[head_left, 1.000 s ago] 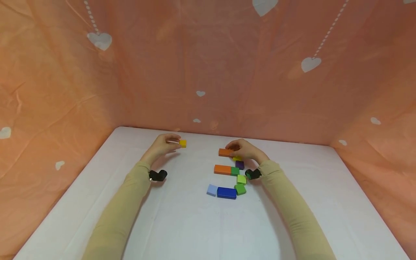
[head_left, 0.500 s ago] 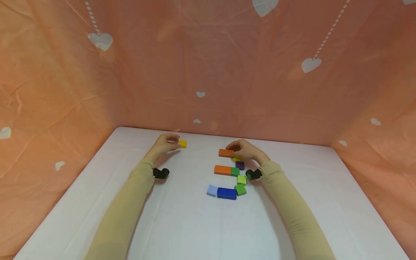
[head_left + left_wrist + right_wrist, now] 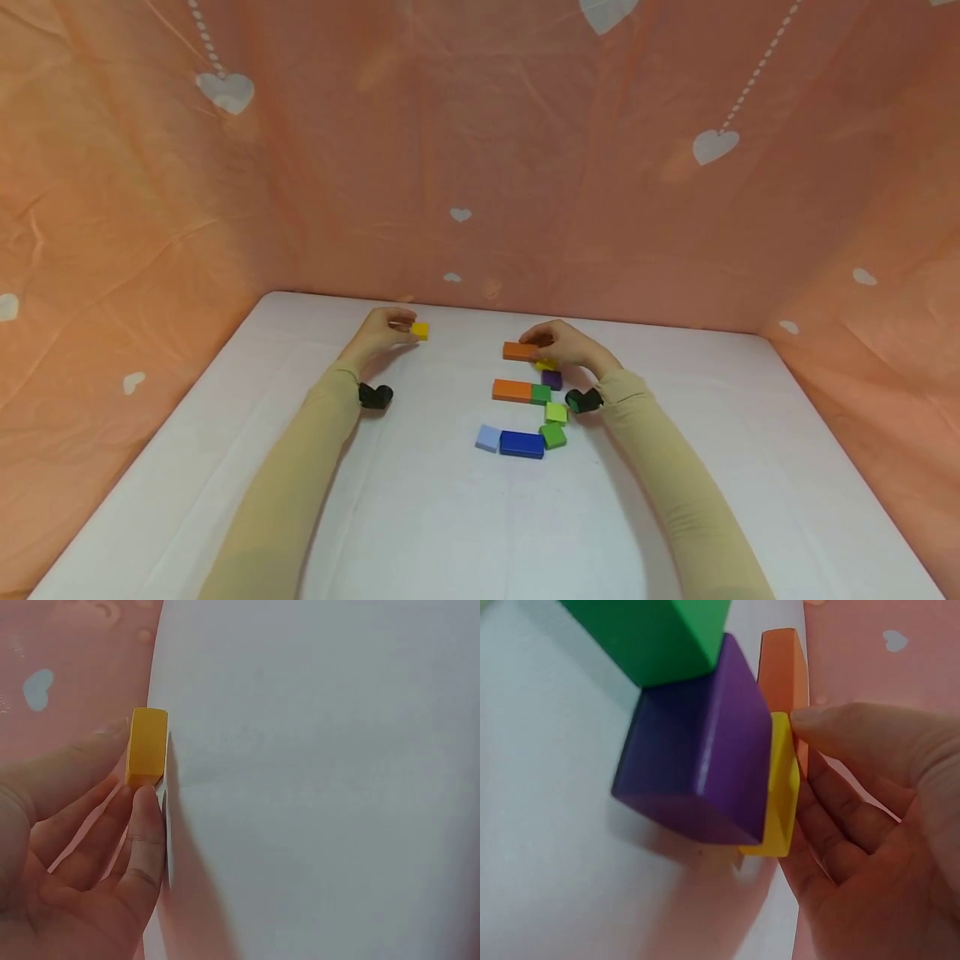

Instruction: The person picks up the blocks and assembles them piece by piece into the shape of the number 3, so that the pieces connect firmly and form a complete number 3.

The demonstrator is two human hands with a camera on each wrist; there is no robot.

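Note:
At the far left of the table, my left hand (image 3: 377, 333) pinches a small yellow block (image 3: 147, 746) between thumb and fingers. My right hand (image 3: 572, 347) holds the right end of a long orange block (image 3: 517, 351) at the top of a block figure, its thumb on the near side and its fingers behind. Another yellow block (image 3: 781, 795) lies beside that thumb, partly hidden by the hand in the head view. Against it sits a purple block (image 3: 697, 757). A green block (image 3: 656, 637) adjoins the purple one.
Lower in the figure are a second orange block (image 3: 512, 390), a lime block (image 3: 556, 412), a tilted green block (image 3: 552, 436), a dark blue block (image 3: 521, 445) and a light blue block (image 3: 487, 438). A pink cloth (image 3: 480, 167) with hearts surrounds the white table (image 3: 450, 533).
My left wrist and forearm have shifted slightly to the right, while the yellow block stays in nearly the same spot. My right hand and the other blocks look unchanged.

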